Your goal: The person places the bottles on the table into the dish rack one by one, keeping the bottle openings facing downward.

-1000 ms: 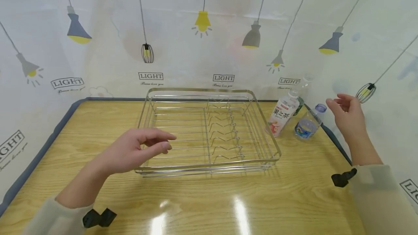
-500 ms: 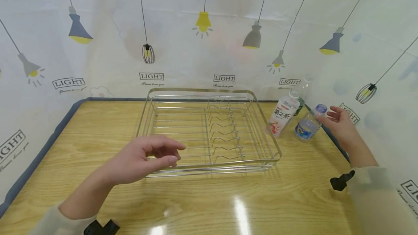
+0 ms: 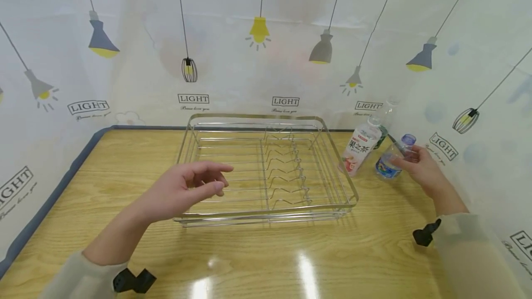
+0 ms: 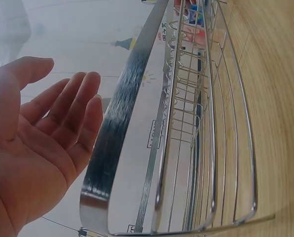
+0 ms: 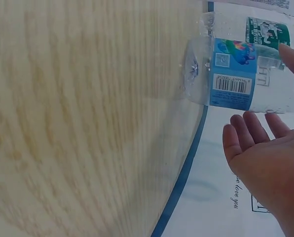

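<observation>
My right hand (image 3: 426,172) is at a clear plastic bottle with a blue label (image 3: 387,166), which stands uncapped on the table at the right. In the right wrist view the thumb overlaps the bottle's side, while the fingertips (image 5: 253,126) lie just beside its wall, not wrapped round it. My left hand (image 3: 183,193) hovers over the front left of a metal wire dish rack (image 3: 257,116), fingers loosely bent and holding nothing. Left of the blue-labelled bottle stands a pink-labelled bottle (image 3: 360,146). Behind them is a clear bottle with a green label (image 5: 268,32), partly hidden.
The wood-grain table (image 3: 266,257) carries the rack in its middle. A pale curtain (image 3: 232,68) printed with lamps rises along the back and both sides. The rack's right rim runs close to the pink-labelled bottle.
My right hand has come left and down from beside the curtain to the blue-labelled bottle. My left hand dipped slightly and rose again over the rack. The bottles stay in place.
</observation>
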Demonstrator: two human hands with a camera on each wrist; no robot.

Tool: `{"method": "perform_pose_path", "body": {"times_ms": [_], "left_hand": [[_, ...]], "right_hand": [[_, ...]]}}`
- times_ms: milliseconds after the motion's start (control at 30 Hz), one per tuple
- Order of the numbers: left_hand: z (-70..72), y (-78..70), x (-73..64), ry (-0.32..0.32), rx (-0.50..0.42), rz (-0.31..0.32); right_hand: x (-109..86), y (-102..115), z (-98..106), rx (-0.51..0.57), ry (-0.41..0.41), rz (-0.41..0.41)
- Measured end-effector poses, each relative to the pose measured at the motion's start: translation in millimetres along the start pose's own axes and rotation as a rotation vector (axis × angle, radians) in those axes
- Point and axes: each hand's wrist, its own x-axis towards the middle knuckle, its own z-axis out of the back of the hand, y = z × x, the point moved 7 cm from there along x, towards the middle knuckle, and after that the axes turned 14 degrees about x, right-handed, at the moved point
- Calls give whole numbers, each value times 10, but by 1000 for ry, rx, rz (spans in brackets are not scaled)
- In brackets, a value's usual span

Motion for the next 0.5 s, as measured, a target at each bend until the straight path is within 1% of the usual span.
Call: {"method": "perform_pose_path", "body": {"times_ms": [133, 200, 367, 433, 500], "left_hand": [[21, 17, 36, 8, -1, 4], [27, 17, 46, 6, 1, -1], [31, 18, 54, -1, 4, -10], [35, 21, 57, -3, 7, -7], [39, 28, 60, -3, 10, 1]], "right_hand": [[-6, -12, -27, -64, -7, 33], [-5, -22, -33, -70, -14, 38], [-2, -53, -10, -34, -42, 19], [-10, -48, 30, -8, -75, 12], [-26, -18, 91, 16, -134, 6]]}}
